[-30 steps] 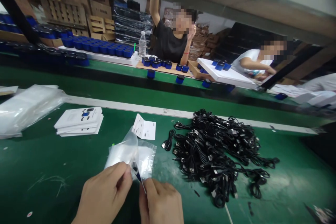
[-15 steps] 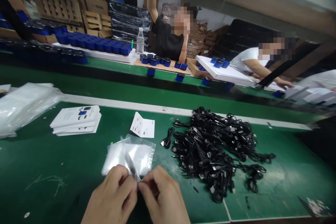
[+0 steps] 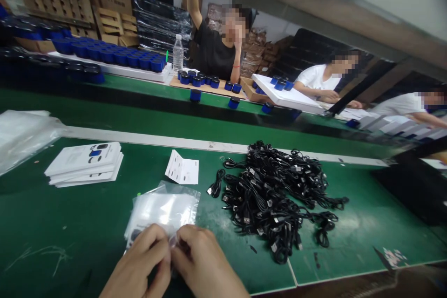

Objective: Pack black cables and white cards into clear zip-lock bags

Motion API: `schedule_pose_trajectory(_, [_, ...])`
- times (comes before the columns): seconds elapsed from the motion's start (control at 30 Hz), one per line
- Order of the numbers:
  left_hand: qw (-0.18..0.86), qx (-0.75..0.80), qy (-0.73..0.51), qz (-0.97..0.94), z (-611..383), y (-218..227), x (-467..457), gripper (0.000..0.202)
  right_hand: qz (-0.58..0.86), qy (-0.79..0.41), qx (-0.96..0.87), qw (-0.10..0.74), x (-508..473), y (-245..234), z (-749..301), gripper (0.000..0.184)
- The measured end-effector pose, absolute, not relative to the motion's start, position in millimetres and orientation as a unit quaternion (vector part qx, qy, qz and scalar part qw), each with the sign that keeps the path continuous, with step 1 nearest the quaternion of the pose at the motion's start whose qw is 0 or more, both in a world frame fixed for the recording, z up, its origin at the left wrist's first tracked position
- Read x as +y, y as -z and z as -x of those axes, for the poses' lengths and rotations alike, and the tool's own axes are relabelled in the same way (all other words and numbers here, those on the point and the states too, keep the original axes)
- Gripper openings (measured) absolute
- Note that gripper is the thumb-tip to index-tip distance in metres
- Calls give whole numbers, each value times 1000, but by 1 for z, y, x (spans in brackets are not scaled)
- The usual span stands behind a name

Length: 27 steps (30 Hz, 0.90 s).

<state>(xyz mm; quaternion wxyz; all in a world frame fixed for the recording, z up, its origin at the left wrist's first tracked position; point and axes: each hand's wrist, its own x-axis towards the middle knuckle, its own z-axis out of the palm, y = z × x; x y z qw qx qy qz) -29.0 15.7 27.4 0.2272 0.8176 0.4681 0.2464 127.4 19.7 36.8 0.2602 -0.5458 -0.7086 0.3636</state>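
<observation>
In the head view, the bare left hand [image 3: 141, 263] and bare right hand [image 3: 204, 256] meet, fingers pinching a clear, thin plastic bag [image 3: 172, 241] (mostly hidden behind them). It is at the near edge of a pile of clear, flat plastic bags [image 3: 169, 207] on the smooth green tabletop [image 3: 91, 223]. Beyond the pile is a folded white paper leaflet [image 3: 189, 172]; to the right, a heap of coiled black cables [image 3: 275, 195].

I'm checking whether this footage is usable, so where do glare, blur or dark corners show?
In the head view, white glare washes the central clear plastic bags; a fainter sheen lies on the green worktop; small print on the stacked leaflets looks too soft to read; the top right corner darkens.
</observation>
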Motion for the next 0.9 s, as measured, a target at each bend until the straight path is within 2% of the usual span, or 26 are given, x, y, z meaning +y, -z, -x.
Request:
schedule_pose_trajectory(0.03, [229,485,-229,-812,31,-26,19,21,540,-345,-735,221,24,-46,-134,6])
schedule_pose_trajectory(0.1, [234,520,-195,-798,34,-23,24,25,600,-245,-749,136,37,-64,-145,9])
schedule_pose_trajectory(0.17, [234,534,-174,-793,34,-21,26,29,712,-89,-696,34,55,-75,-152,25])
schedule_pose_trajectory(0.27, [200,531,-176,-804,32,-18,26,29,763,-10,-646,-16,83,-72,-151,38])
schedule_pose_trajectory(0.4, [145,524,-207,-813,30,-14,25,26,751,-19,-660,-10,104,-58,-144,22])
schedule_pose_trajectory(0.53, [145,532,-232,-801,31,-13,24,27,717,-55,-694,23,87,-65,-145,13])
schedule_pose_trajectory(0.63, [161,528,-251,-795,33,-14,25,26,658,-149,-734,76,55,-71,-149,8])
schedule_pose_trajectory(0.7, [183,521,-255,-794,34,-14,25,23,601,-257,-743,143,33,-67,-150,6])
schedule_pose_trajectory(0.73, [193,522,-260,-789,34,-14,25,22,588,-267,-748,154,23,-63,-149,2])
schedule_pose_trajectory(0.83, [192,527,-277,-780,35,-9,23,19,597,-214,-765,110,8,-48,-142,12])
schedule_pose_trajectory(0.9, [157,520,-294,-786,34,-5,19,16,599,-178,-776,84,7,-42,-136,11])
